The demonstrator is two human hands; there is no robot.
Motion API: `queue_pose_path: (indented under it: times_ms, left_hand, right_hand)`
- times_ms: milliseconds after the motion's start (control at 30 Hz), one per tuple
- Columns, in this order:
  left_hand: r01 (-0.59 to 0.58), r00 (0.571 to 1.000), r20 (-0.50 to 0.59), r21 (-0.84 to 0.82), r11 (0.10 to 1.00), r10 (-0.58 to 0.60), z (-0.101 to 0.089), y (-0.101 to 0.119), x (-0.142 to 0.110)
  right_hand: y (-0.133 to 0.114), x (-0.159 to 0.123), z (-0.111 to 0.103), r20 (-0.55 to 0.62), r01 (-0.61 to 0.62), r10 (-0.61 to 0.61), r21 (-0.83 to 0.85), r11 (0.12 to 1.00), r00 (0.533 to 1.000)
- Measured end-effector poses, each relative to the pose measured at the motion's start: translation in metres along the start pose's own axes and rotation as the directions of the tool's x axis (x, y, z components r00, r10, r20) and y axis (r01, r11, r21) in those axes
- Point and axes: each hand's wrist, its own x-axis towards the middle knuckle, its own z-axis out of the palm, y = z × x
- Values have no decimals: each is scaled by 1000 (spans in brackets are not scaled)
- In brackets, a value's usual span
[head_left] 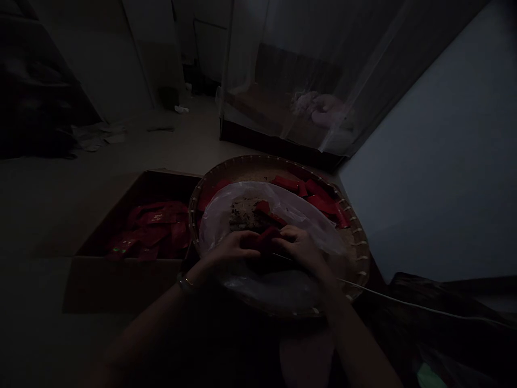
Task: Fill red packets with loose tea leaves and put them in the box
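In dim light, my left hand (236,249) and my right hand (302,249) both grip a small dark red packet (266,240) between thumb and fingers. Under them lies a pale clear plastic bag (218,207), spread within a round woven bamboo tray (194,215). Dark loose bits, perhaps dried leaves, are scattered near the bag's middle. Just beyond my fingers rests another red packet (270,214). Several more red packets (321,200) lie along the tray's far right side. My left wrist has a bracelet.
Left of the tray stands an open cardboard box (121,283) with many red packets (149,231) inside. A thin white cord (404,303) runs rightward from near my right hand. Behind hangs a translucent net (283,70); a pale wall (436,161) stands at the right.
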Motion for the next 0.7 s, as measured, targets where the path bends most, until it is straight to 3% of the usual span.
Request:
queue_pose_path:
  times_ms: [133, 267, 400, 700]
  left_hand:
    - [53, 993, -102, 5, 999, -52, -2, 3, 2]
    - [64, 979, -202, 106, 992, -42, -4, 0, 4]
    - [19, 984, -178, 169, 985, 12, -4, 0, 3]
    - [44, 984, -175, 140, 989, -19, 0, 7, 2]
  right_hand:
    - [-1, -3, 15, 14, 31, -32, 73, 997, 999]
    - [3, -2, 25, -127, -102, 124, 171, 980, 984]
    - [7, -2, 29, -120, -203, 235, 234, 951, 964]
    - [4, -1, 37, -109, -114, 134, 171, 979, 985]
